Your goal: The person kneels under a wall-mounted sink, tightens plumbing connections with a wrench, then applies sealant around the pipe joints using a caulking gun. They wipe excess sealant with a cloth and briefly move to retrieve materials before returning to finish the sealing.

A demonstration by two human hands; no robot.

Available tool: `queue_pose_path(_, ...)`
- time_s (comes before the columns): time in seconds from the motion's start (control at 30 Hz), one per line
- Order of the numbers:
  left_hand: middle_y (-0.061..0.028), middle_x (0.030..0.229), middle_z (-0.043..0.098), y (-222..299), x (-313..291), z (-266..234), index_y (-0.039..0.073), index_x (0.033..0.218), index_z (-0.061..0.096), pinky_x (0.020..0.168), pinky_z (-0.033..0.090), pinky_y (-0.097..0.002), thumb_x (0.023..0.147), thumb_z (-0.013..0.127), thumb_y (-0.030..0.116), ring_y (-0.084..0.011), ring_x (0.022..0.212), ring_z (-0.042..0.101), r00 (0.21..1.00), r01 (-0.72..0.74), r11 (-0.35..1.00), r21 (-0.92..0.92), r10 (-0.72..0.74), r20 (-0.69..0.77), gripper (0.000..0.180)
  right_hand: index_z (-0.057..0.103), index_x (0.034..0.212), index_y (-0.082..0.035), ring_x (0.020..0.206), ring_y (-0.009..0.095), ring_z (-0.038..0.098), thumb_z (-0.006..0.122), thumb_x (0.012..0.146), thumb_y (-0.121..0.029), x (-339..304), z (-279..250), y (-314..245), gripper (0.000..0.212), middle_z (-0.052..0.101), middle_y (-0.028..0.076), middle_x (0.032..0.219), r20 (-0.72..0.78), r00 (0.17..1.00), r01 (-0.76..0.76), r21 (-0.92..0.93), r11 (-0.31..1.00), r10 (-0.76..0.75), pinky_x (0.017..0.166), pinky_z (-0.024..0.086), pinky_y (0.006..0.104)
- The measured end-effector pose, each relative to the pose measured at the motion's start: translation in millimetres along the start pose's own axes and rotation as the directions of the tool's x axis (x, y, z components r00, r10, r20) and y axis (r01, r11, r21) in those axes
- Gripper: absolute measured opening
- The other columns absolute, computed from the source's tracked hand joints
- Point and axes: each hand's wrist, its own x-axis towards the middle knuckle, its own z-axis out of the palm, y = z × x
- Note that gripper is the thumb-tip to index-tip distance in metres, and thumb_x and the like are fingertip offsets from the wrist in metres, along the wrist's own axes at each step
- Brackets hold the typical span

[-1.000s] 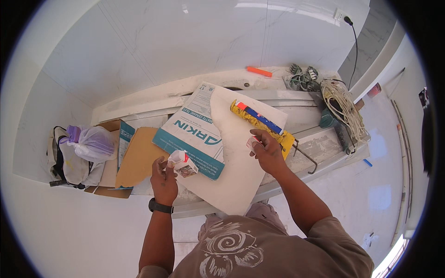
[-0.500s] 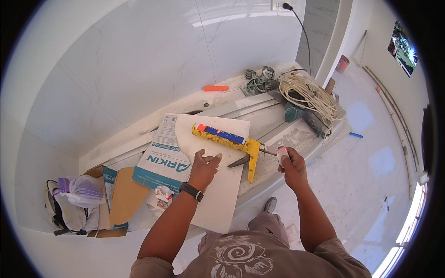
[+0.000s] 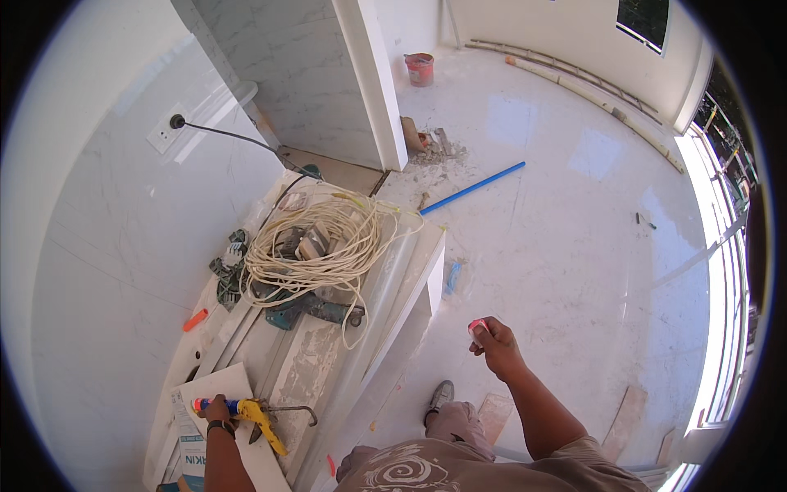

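Note:
My left hand [image 3: 216,408] is closed around the tube end of a yellow caulking gun [image 3: 263,423], which lies on a white board [image 3: 234,380]. The gun holds a blue tube, and its hooked rod points right. Out over the floor, my right hand [image 3: 497,351] grips a small red-and-white pack [image 3: 478,330] between thumb and fingers. Partly under the board is a printed white-and-teal carton piece [image 3: 193,449].
A coil of cream cable [image 3: 270,256] and a dark green power tool [image 3: 299,310] lie on the ledge. An orange strip [image 3: 195,320] is near the wall. On the floor are a blue pipe [image 3: 473,188], a red bucket [image 3: 420,70], rubble [image 3: 443,149] and long poles [image 3: 566,82].
The view has swung right, bringing more floor into sight. My left hand, open beside the gun before, now grips its tube end. My right hand still holds the pack.

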Motion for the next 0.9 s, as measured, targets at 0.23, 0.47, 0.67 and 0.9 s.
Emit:
queue_pose_path(0.23,-0.0157,0.124,0.066,71,-49,-23,0.008,0.14,0.044,0.086,0.055,-0.0521,0.085,0.074,0.029,-0.034,0.109,0.066,0.959,-0.277,0.955,-0.108,0.282,0.027,0.066,0.063,0.112,0.007,0.073,0.017,0.069,0.06,0.103,-0.028,-17,-122,6,0.037,0.068,0.01,0.084,-0.275,0.951,-0.164,-0.075,0.984,0.138,0.068,0.055,0.0329)
queue_pose_path(0.47,-0.0094,0.106,0.057,271,-232,7,0.005,0.147,0.043,0.077,0.057,-0.0358,0.09,0.06,0.022,-0.0181,0.081,0.062,0.599,-0.656,0.624,-0.424,0.773,0.21,0.062,0.068,0.103,0.003,0.064,0.014,0.062,0.066,0.101,-0.031,16,-206,-42,0.034,0.063,0.005,0.075,-0.385,0.91,-0.165,0.006,0.986,0.155,0.062,0.051,0.0312)
queue_pose_path(0.67,-0.0079,0.114,0.061,350,-406,130,0.005,0.156,0.04,0.074,0.056,-0.0263,0.092,0.063,0.025,-0.0124,0.089,0.063,0.38,-0.664,0.537,-0.52,0.842,0.384,0.071,0.065,0.114,0.004,0.067,0.014,0.061,0.06,0.102,-0.027,142,-253,-111,0.034,0.062,0.006,0.082,-0.312,0.95,-0.002,0.007,1.0,0.004,0.064,0.051,0.0305)
queue_pose_path(0.9,-0.0114,0.114,0.065,409,-485,308,0.002,0.15,0.044,0.076,0.057,-0.0253,0.092,0.059,0.019,-0.0142,0.092,0.067,0.276,-0.363,0.764,-0.533,0.635,0.722,0.063,0.064,0.092,0.0,0.049,0.017,0.055,0.06,0.101,-0.03,269,-396,-32,0.033,0.055,0.006,0.066,-0.487,0.861,-0.361,-0.385,0.849,0.146,0.046,0.048,0.0342)
